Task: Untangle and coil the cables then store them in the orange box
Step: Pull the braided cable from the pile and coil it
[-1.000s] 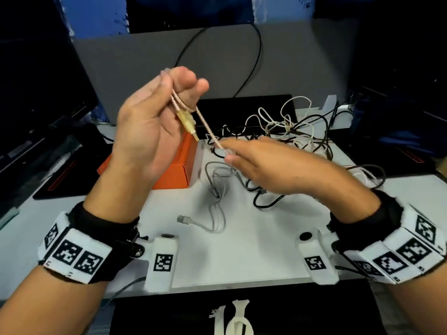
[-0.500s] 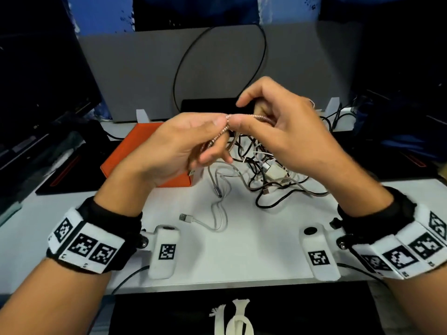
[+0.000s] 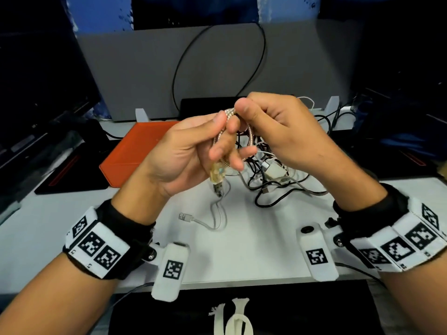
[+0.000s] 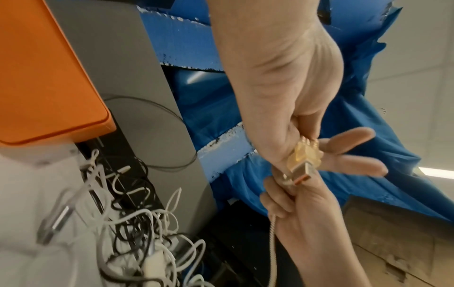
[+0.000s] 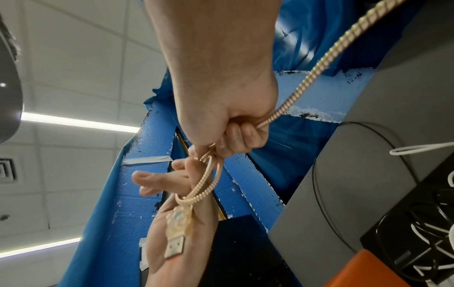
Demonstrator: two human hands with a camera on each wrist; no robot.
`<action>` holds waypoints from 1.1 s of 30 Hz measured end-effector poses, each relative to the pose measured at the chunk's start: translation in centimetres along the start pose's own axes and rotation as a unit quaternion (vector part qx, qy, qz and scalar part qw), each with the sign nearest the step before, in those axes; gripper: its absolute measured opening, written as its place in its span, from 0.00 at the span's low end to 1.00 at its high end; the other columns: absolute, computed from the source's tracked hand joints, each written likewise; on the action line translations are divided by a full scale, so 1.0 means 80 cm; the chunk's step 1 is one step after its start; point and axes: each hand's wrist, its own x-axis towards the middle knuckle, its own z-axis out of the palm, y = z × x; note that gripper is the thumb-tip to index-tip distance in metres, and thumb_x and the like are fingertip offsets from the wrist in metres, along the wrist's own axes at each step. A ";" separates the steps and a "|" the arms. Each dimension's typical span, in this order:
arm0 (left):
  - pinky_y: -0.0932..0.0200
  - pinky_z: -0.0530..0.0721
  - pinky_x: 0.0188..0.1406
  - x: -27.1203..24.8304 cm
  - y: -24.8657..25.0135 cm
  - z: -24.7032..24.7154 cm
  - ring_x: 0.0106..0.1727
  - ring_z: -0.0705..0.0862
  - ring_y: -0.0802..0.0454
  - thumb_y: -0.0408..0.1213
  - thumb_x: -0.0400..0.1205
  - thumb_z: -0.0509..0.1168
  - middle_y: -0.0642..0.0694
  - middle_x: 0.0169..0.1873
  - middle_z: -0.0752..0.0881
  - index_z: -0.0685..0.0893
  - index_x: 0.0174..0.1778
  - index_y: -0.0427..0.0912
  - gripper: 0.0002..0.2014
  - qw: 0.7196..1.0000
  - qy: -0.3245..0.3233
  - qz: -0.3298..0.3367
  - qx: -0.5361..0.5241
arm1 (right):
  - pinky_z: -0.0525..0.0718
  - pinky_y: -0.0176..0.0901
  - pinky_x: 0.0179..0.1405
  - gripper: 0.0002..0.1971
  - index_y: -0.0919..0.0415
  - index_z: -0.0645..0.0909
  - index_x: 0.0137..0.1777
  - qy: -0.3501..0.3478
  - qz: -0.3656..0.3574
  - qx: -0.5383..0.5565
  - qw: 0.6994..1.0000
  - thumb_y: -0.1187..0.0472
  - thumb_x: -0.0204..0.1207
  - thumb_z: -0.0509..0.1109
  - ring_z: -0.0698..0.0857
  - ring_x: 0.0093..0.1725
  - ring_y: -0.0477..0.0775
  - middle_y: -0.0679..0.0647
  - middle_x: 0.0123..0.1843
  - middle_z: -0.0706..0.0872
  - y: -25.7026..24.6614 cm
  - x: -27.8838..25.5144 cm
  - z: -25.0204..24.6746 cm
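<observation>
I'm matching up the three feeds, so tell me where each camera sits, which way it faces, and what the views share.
Head: worn on the head, faces forward and down at the white table; both forearms, left hand and right hand show.
Left wrist: on the left wrist, looks along the palm toward the wall; both hands, orange box and cable pile show.
Right wrist: on the right wrist, tilted up at the ceiling; both hands show.
Shared: all three show the braided cable and its plug.
</observation>
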 end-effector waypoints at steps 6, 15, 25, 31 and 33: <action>0.59 0.84 0.68 0.005 0.012 0.000 0.18 0.76 0.58 0.36 0.94 0.45 0.50 0.24 0.78 0.73 0.73 0.22 0.22 0.985 0.052 0.100 -0.132 | 0.84 0.63 0.42 0.12 0.49 0.85 0.61 0.047 0.007 -0.041 0.998 0.49 0.92 0.60 0.81 0.38 0.60 0.60 0.37 0.82 0.024 0.004 -0.002; 0.43 0.83 0.61 0.013 0.006 -0.031 0.52 0.92 0.45 0.34 0.94 0.50 0.39 0.62 0.91 0.73 0.69 0.30 0.13 0.919 0.325 0.184 0.126 | 0.70 0.21 0.37 0.26 0.37 0.62 0.88 -0.312 0.010 -0.207 0.927 0.55 0.93 0.60 0.75 0.34 0.17 0.11 0.27 0.72 0.008 -0.011 0.007; 0.49 0.74 0.34 0.001 -0.002 -0.022 0.24 0.72 0.45 0.37 0.94 0.51 0.40 0.33 0.89 0.82 0.45 0.36 0.18 0.945 0.056 -0.066 0.315 | 0.74 0.34 0.33 0.07 0.50 0.84 0.55 -0.050 0.040 -0.055 0.996 0.50 0.84 0.75 0.79 0.31 0.43 0.47 0.35 0.87 0.014 -0.005 -0.011; 0.54 0.84 0.56 0.001 0.003 -0.025 0.23 0.76 0.56 0.32 0.91 0.48 0.51 0.25 0.75 0.77 0.54 0.35 0.12 0.988 0.028 0.031 0.148 | 0.81 0.49 0.42 0.16 0.47 0.84 0.51 0.004 0.026 -0.093 0.995 0.44 0.91 0.58 0.84 0.40 0.46 0.48 0.40 0.87 0.018 -0.003 0.006; 0.55 0.84 0.59 0.002 0.006 -0.021 0.27 0.81 0.55 0.31 0.91 0.46 0.52 0.27 0.78 0.74 0.52 0.37 0.11 0.994 0.026 0.052 0.088 | 0.80 0.53 0.42 0.20 0.54 0.81 0.46 -0.006 0.036 -0.092 0.995 0.46 0.93 0.55 0.80 0.37 0.45 0.49 0.37 0.82 0.024 -0.004 0.009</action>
